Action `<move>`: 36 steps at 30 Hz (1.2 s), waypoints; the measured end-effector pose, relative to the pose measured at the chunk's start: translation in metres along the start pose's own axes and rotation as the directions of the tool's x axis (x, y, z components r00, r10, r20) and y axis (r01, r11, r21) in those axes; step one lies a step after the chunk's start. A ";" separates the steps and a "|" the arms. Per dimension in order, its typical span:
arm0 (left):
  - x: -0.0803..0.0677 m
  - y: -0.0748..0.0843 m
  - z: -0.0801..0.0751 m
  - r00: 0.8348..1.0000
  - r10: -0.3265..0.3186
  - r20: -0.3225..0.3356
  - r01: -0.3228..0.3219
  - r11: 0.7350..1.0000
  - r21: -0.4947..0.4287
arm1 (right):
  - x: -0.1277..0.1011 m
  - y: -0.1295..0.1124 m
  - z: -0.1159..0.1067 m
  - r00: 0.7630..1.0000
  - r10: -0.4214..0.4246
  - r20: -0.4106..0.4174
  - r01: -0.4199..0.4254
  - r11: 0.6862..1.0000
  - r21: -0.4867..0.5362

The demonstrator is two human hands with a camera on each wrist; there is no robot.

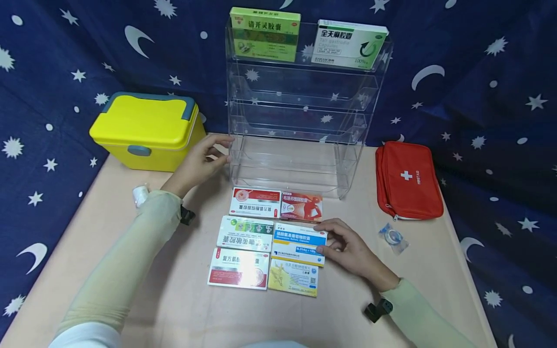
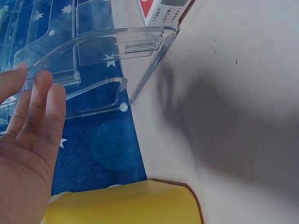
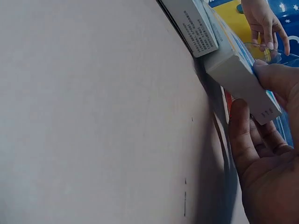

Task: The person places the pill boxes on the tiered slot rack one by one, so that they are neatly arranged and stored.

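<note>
- We see our right hand (image 1: 350,246) gripping the right end of a blue and white box (image 1: 299,243), thumb on the far edge and fingers curled under the near one; the right wrist view shows that end tipped up off the tabletop (image 1: 183,309).
- That box sits in the right column of six medicine boxes laid in two columns in front of us, between a red and pink box (image 1: 302,207) behind it and a yellow box (image 1: 293,277) in front.
- The left column holds a red and white box (image 1: 255,202), a green and white box (image 1: 245,233) and another red and white box (image 1: 238,268) nearest us.
- Our left hand (image 1: 201,162) is raised with fingers spread and loose, holding nothing, just beside the lower left corner of a clear rack (image 1: 300,121); from the left wrist view we cannot tell for sure whether the fingertips (image 2: 44,77) touch the plastic.
- The rack stands at the back of the tabletop, with a green box (image 1: 264,34) and a white and green box (image 1: 349,43) standing in its top tier.
- A yellow case (image 1: 148,130) with a grey handle sits to the left of the rack.
- A red first-aid pouch (image 1: 409,180) lies to the right, and a small roll in clear wrap (image 1: 394,238) lies near it.
- A small white roll (image 1: 140,195) rests by our left forearm.
</note>
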State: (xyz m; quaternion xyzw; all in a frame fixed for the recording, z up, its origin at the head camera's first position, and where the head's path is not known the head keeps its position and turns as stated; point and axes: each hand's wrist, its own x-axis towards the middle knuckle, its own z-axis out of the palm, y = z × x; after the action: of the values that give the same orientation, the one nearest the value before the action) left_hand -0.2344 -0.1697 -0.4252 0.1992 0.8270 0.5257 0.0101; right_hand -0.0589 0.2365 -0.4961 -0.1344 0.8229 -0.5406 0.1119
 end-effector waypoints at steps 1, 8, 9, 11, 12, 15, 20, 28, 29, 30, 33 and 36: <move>0.000 0.000 0.000 1.000 -0.003 0.001 0.003 1.000 0.000 | 0.000 0.000 0.000 1.000 -0.010 0.004 0.010 1.000 0.008; -0.001 0.000 -0.001 1.000 -0.012 -0.001 0.012 1.000 0.008 | 0.006 -0.021 -0.002 0.997 -0.079 0.025 0.079 0.997 0.017; -0.001 0.001 -0.001 1.000 -0.015 -0.001 0.015 1.000 0.012 | 0.006 -0.026 -0.003 0.995 -0.093 0.028 0.092 0.995 0.028; -0.002 0.001 -0.001 1.000 -0.018 0.001 0.018 1.000 0.012 | 0.009 -0.034 -0.007 0.991 -0.129 0.026 0.128 0.991 0.043; -0.002 0.001 -0.001 1.000 -0.019 0.002 0.019 1.000 0.012 | 0.011 -0.037 -0.010 0.988 -0.151 0.018 0.150 0.988 0.041; -0.002 0.001 -0.002 1.000 -0.022 0.004 0.022 1.000 0.013 | 0.020 -0.048 -0.021 0.974 -0.225 -0.022 0.226 0.974 0.026; -0.004 0.000 -0.002 1.000 -0.019 -0.001 0.019 1.000 0.019 | 0.043 -0.078 -0.041 0.932 -0.347 -0.102 0.345 0.938 -0.037; -0.004 0.000 -0.002 1.000 0.013 0.004 -0.013 1.000 0.015 | 0.093 -0.142 -0.074 0.814 -0.559 -0.157 0.547 0.829 -0.118; -0.004 0.000 -0.002 1.000 0.014 0.005 -0.014 1.000 0.014 | 0.101 -0.149 -0.078 0.790 -0.592 -0.160 0.579 0.806 -0.123; -0.003 0.000 -0.001 1.000 0.010 0.006 -0.010 1.000 0.011 | 0.109 -0.157 -0.081 0.765 -0.622 -0.167 0.609 0.783 -0.128; -0.002 0.001 -0.001 1.000 0.000 0.008 0.000 1.000 0.009 | 0.135 -0.183 -0.091 0.693 -0.701 -0.168 0.681 0.713 -0.166; -0.001 0.003 -0.001 1.000 -0.004 0.008 0.004 1.000 0.006 | 0.162 -0.206 -0.098 0.636 -0.753 -0.171 0.718 0.658 -0.228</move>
State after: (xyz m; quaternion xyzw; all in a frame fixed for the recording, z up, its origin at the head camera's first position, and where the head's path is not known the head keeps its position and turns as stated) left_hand -0.2330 -0.1699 -0.4227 0.1994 0.8288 0.5226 0.0138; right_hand -0.2232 0.1874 -0.2744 -0.3962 0.7387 -0.4931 -0.2328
